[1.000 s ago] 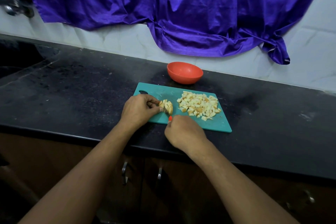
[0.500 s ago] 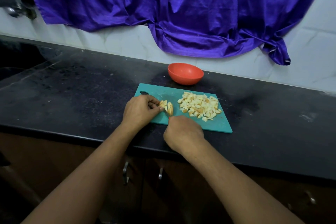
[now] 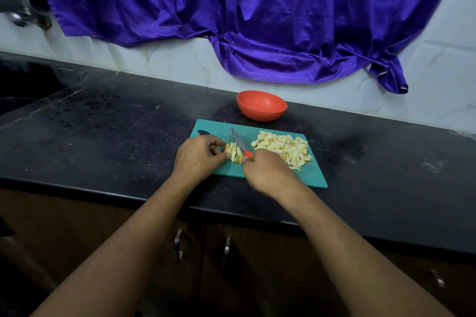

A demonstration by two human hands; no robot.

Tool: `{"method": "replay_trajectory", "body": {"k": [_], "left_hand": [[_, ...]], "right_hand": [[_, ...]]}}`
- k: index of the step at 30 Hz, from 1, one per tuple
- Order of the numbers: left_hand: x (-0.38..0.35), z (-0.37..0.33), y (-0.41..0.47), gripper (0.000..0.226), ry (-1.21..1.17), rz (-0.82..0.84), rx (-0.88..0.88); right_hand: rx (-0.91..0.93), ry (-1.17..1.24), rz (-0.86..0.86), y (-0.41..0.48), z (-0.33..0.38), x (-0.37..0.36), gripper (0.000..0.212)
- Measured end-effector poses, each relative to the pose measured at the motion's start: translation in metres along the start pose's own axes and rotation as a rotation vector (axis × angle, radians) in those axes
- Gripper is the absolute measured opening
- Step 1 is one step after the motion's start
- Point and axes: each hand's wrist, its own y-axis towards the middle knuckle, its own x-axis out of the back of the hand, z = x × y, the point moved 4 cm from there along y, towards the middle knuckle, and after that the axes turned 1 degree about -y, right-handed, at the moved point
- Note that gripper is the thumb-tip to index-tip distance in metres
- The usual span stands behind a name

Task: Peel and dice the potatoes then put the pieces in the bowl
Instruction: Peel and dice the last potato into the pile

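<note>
1. The knife (image 3: pixel 239 142) is now showing its grey blade, slanting away and to the left across the board. Half a second ago only a speck of its red handle was peeking out, and the right hand (image 3: pixel 268 175) was sitting a little nearer the counter edge.
2. The half-cut potato piece (image 3: pixel 234 153) is lying on the near left part of the teal cutting board (image 3: pixel 313 177), already split into strips, with the blade just beside it on its right.
3. The left hand (image 3: pixel 197 159) is pinching the potato piece between curled fingers and thumb.
4. The right hand is wrapping its fingers round the knife's handle, with only the red tip showing.
5. A pile of diced potato (image 3: pixel 282 148) is sitting on the right half of the board, near the right hand.
6. The red bowl (image 3: pixel 261 107) is standing just beyond the board's far edge, apart from it.
7. The board is resting on a black counter (image 3: pixel 116 136), with a purple cloth (image 3: pixel 257 20) hanging on the tiled wall behind.
</note>
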Motion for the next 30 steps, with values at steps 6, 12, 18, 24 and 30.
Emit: {"method": "replay_trajectory", "body": {"k": [6, 12, 18, 24, 30], "left_hand": [[0.0, -0.004, 0.001, 0.043, 0.052, 0.088, -0.012], [-0.005, -0.016, 0.007, 0.078, 0.21, 0.222, -0.023], [-0.017, -0.029, 0.011, 0.091, 0.431, 0.156, -0.063], [-0.02, -0.032, 0.02, 0.062, 0.42, 0.168, -0.158], [-0.019, -0.025, 0.034, 0.052, 0.348, 0.221, -0.235]], "right_hand": [[0.033, 0.092, -0.187, 0.007, -0.03, -0.003, 0.037], [0.136, 0.11, -0.328, 0.006, -0.046, -0.018, 0.037], [0.189, 0.328, -0.45, 0.001, -0.055, -0.02, 0.035], [0.21, 0.405, -0.447, 0.004, -0.06, -0.022, 0.036], [0.237, 0.4, -0.452, 0.005, -0.061, -0.023, 0.035]]}}
